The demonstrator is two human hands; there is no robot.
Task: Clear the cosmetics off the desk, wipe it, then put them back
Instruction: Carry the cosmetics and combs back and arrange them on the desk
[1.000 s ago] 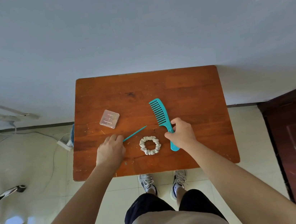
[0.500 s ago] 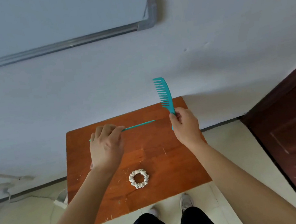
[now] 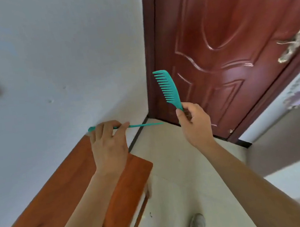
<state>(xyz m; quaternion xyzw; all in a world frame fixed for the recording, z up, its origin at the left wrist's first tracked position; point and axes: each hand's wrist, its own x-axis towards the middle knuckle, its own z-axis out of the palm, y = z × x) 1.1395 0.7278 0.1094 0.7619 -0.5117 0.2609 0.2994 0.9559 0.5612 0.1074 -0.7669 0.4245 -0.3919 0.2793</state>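
Near the worktop's [image 3: 52,202] far-right corner: items held aloft, likely clearing it for wiping.
Left fingers [image 3: 120,127]: pinching a pick [image 3: 141,125].
Right fingers [image 3: 188,109]: clenched round the comb [image 3: 168,90] handle.

A teal plastic wide-tooth comb [image 3: 167,88] stands upright, right of the orange-brown wooden surface [image 3: 44,213]; a thin teal stick [image 3: 143,125] lies level over its far end.
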